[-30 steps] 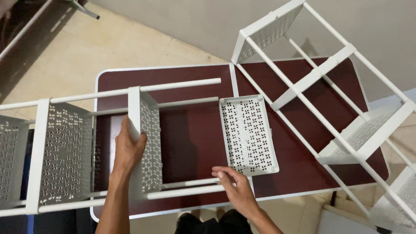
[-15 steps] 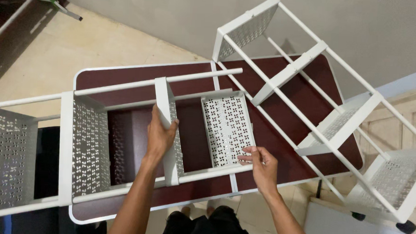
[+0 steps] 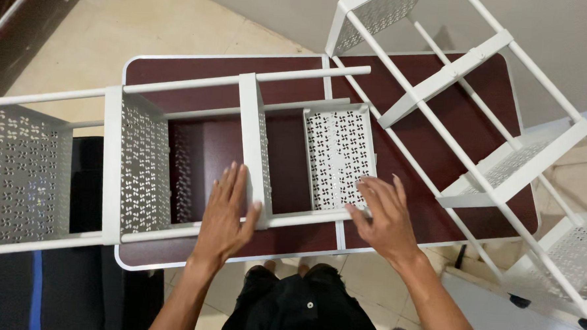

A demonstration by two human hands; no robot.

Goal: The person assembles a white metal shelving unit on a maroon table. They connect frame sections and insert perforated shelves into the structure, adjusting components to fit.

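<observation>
A white metal rack [image 3: 178,84] lies on its side across a dark red-brown table [image 3: 205,65]. Its perforated shelves stand on edge between round poles. My left hand [image 3: 229,212] rests flat against one upright shelf [image 3: 255,143] and the near pole, fingers spread. My right hand [image 3: 383,218] lies with spread fingers on the near edge of a loose perforated white tray [image 3: 340,150] that sits at the open pole ends. Neither hand is closed around anything.
A second white rack [image 3: 480,120] with perforated shelves leans diagonally over the table's right end, reaching past the edge to the tiled floor. Beige floor lies beyond the table's far edge. A dark surface with a blue stripe [image 3: 34,292] is at the lower left.
The view has shifted so the rack sits further right. My left hand slid down from the shelf's upper part to its near end. My right hand moved up onto the tray's edge.
</observation>
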